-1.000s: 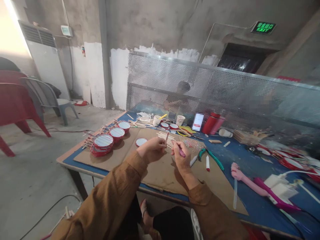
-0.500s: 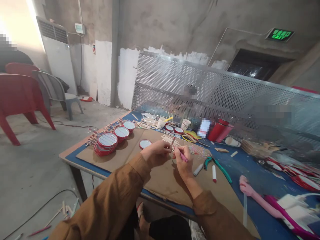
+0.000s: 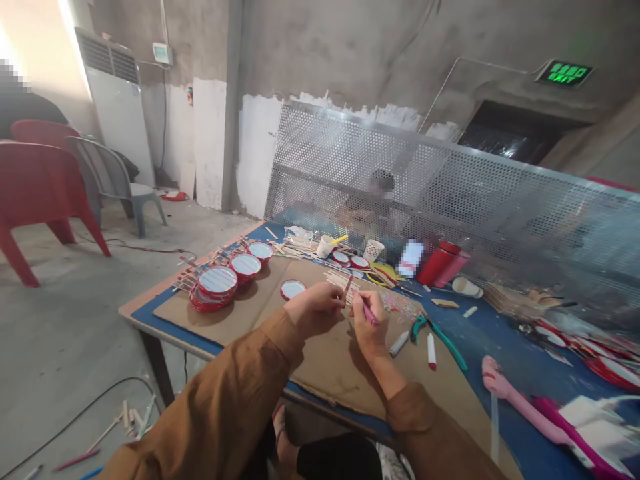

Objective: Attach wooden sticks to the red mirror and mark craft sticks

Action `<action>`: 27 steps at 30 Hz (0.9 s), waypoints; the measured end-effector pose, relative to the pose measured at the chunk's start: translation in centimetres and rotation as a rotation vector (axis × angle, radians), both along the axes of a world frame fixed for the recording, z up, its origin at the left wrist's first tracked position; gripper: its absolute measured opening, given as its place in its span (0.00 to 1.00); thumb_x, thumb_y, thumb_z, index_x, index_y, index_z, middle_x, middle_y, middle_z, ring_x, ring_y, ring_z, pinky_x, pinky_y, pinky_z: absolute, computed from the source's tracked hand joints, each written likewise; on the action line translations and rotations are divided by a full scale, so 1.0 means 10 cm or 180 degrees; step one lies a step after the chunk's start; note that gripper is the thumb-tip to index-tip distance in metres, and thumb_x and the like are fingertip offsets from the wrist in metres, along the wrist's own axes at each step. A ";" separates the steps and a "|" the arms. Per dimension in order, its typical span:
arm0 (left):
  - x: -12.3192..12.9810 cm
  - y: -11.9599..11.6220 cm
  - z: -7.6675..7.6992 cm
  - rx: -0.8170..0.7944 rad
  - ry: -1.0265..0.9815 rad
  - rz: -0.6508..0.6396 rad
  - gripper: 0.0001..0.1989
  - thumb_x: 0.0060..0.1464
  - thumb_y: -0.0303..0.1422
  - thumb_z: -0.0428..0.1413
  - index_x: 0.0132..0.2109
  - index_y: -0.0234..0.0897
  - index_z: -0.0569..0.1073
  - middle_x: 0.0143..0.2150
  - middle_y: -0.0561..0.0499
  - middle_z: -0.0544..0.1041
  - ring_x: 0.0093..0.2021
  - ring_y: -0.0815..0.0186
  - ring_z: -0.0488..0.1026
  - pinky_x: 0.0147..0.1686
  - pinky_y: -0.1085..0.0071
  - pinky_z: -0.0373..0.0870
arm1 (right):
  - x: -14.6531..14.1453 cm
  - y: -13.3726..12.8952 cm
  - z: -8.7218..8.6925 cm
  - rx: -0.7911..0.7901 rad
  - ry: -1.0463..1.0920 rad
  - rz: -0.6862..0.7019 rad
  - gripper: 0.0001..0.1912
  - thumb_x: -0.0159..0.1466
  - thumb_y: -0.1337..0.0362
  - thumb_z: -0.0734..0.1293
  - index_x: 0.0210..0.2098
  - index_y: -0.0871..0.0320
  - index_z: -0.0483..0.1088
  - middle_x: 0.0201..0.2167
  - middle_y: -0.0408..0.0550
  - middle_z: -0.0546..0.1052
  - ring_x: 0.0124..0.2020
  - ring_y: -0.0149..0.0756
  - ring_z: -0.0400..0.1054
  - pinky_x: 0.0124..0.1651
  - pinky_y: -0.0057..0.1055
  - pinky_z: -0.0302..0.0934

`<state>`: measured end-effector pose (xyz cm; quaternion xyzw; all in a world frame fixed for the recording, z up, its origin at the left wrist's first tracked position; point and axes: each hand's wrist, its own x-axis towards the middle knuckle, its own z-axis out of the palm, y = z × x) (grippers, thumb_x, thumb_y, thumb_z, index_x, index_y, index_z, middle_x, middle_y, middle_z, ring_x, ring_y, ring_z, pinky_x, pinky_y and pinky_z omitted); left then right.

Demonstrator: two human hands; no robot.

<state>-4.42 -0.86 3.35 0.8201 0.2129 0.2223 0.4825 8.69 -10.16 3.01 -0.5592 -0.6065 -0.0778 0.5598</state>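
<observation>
Over the cardboard sheet [image 3: 320,360], my left hand [image 3: 317,308] pinches a short, flat wooden stick [image 3: 348,285] that points upward. My right hand [image 3: 371,333] is closed around a pink marker [image 3: 370,315], its front end close to the stick. Whether the tip touches the wood I cannot tell. Just left of my hands lies a red-rimmed white disc [image 3: 293,289]. Beyond them is a spread of pale wooden sticks [image 3: 335,279]. To the right of my right hand rest a grey-white marker [image 3: 399,344], a red-and-white marker [image 3: 431,352] and teal-handled pliers [image 3: 447,343].
Red-rimmed round pieces with sticks [image 3: 217,280] stand along the table's left side. Paper cups [image 3: 325,247] and a red bottle [image 3: 439,263] stand near the perforated metal screen [image 3: 325,147]. A pink glue gun [image 3: 525,403] lies at right, near white plugs. A person sits behind the screen.
The view has shifted slightly, so everything sits a little to the right. Both hands keep the same hold on the stick and the marker.
</observation>
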 end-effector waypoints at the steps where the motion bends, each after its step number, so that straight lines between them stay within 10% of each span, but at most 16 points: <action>1: 0.00 0.00 0.00 -0.0030 0.0015 -0.0016 0.05 0.49 0.29 0.54 0.29 0.31 0.73 0.23 0.53 0.71 0.26 0.70 0.66 0.28 0.75 0.60 | 0.00 -0.01 0.00 0.0002 0.0033 0.0016 0.10 0.66 0.56 0.61 0.32 0.54 0.65 0.23 0.42 0.73 0.25 0.35 0.68 0.30 0.31 0.62; 27: -0.01 -0.01 0.03 0.0212 0.0112 0.0080 0.05 0.50 0.28 0.55 0.29 0.31 0.74 0.24 0.51 0.73 0.27 0.69 0.68 0.29 0.74 0.62 | 0.01 0.00 -0.04 -0.0125 0.0272 0.0161 0.12 0.66 0.53 0.62 0.34 0.55 0.67 0.23 0.42 0.74 0.27 0.38 0.71 0.32 0.33 0.65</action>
